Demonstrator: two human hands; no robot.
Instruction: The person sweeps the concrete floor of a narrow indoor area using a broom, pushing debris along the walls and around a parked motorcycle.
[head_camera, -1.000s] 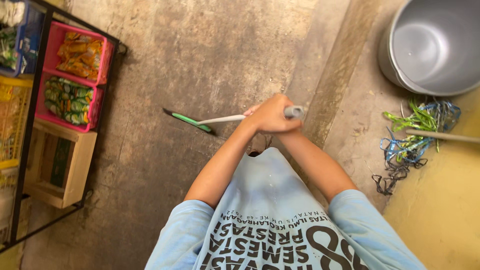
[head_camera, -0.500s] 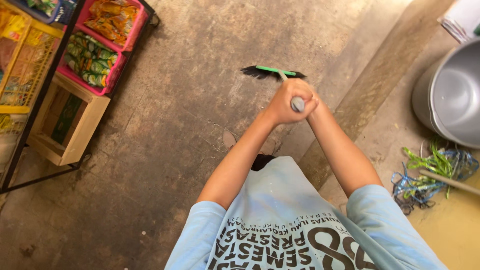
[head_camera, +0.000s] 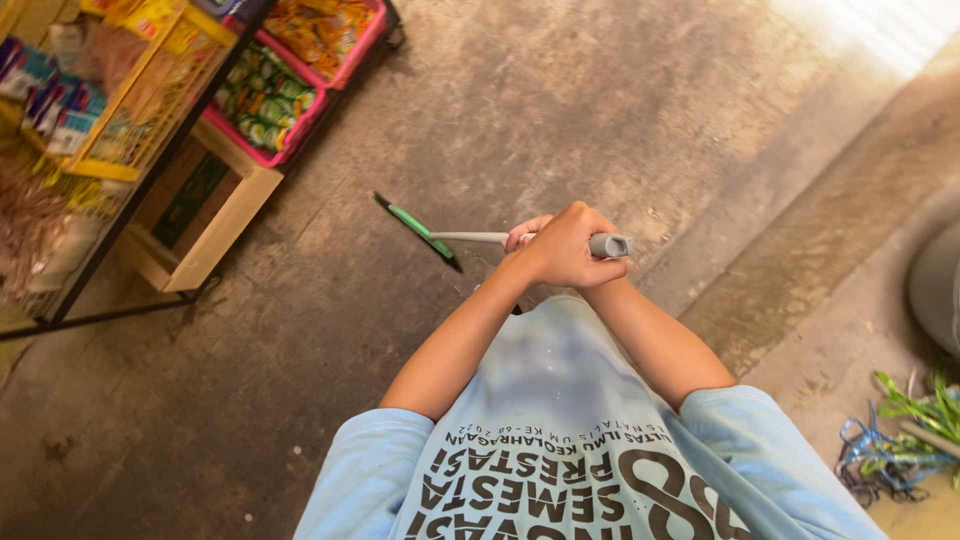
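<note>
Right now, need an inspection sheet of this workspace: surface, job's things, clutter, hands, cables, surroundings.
Surface: bare concrete floor, stained and worn, with a paler strip running diagonally at right.
Job's things: broom with a grey handle and green head; head down on the floor.
Clutter: tangle of green and blue plastic straps at lower right.
Hands: left hand wrapped around the handle near its top; right hand mostly hidden behind it, fingers on the handle.
Cables: nothing seen.
Surroundings: black metal rack at upper left with pink baskets of snack packets, a yellow basket and a wooden box; grey tub edge at right.
</note>
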